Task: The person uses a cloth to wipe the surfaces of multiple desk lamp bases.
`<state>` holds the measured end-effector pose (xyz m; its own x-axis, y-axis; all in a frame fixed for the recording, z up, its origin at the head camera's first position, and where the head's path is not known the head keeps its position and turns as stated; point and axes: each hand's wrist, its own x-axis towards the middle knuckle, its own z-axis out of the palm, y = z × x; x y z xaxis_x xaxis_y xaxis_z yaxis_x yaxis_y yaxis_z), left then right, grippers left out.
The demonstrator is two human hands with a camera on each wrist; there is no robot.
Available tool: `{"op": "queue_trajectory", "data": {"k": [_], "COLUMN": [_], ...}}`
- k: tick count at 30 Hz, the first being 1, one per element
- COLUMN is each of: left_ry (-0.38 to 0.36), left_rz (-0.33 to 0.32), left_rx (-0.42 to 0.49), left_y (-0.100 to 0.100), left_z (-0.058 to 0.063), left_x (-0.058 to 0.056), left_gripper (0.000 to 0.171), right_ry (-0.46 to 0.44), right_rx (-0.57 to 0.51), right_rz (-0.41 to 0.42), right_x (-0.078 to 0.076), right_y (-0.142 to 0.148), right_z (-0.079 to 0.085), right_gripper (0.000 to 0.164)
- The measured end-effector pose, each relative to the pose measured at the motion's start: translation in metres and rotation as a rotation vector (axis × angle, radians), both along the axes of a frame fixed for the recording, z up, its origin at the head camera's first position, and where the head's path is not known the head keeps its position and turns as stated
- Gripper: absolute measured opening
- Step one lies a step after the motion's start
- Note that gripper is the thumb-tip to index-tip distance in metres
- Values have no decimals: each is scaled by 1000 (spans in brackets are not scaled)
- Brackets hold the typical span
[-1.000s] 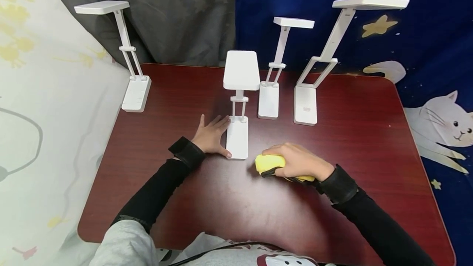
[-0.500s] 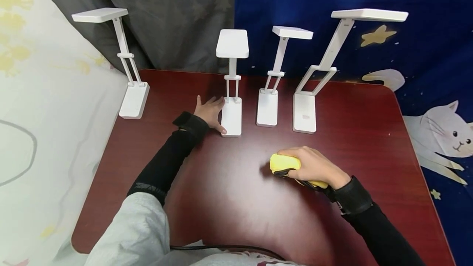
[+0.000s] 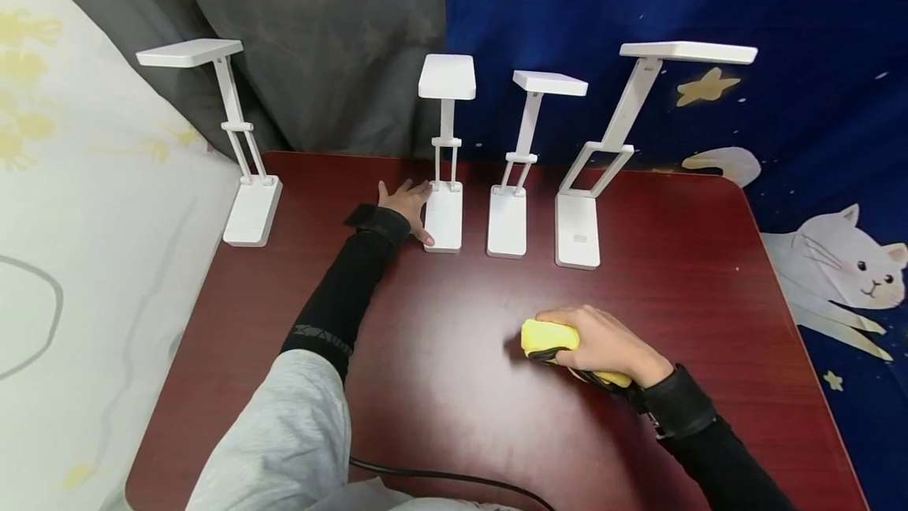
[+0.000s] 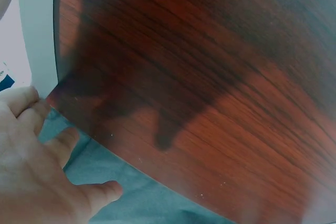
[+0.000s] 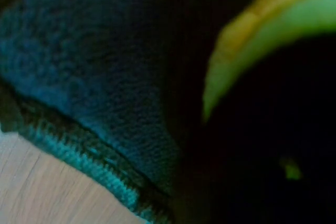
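Note:
In the head view my left hand lies against the left side of a white folding desk lamp, thumb by the front corner of its base and the other fingers spread toward the back. The left wrist view shows these fingers stretched out beside the lamp's pale base. My right hand grips a yellow-and-black object over the table, its rounded yellow end toward the left. Its kind cannot be made out. The right wrist view is dark and blurred, with a curved yellow rim showing.
Two more white lamps, a smaller one and a taller one, stand to the right along the back. Another lamp stands at the far left. A black cable crosses the front of the reddish-brown table. Curtains hang behind.
The lamp at my left hand has slid back, into line with the two lamps on its right. My right hand has moved somewhat to the right with the yellow-and-black object. The head view has shifted.

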<state>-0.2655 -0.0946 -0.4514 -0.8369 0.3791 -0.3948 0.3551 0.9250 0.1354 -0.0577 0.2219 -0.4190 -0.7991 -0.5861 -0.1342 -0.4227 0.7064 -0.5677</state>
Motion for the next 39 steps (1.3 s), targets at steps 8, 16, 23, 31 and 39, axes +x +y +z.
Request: {"op": "queue_trajectory", "data": {"k": [8,16,23,31,39], "left_ry": [-17,164,134,191,281], "left_rz": [97,379,533,491,379], "left_rx": [174,211,157,126,94], "left_y": [-40,-180,-239,-227,-192], "left_z": [-18,-14,-22,-31,-36], "left_x": [8,31,68,97,154], "left_gripper": [115,75,64,70,70], "right_ry": [-13,-3,-36,-32,-22], "right_rx": [-5,-6,1,-1,7], "right_rz": [8,-4,-1,17,22], "right_x": [2,4,5,7,9], "right_y": [-4,-2,-4,-10,-16], "right_z": [-1,1,-2,-5,-5], "right_gripper": [51,49,50,48,48]}}
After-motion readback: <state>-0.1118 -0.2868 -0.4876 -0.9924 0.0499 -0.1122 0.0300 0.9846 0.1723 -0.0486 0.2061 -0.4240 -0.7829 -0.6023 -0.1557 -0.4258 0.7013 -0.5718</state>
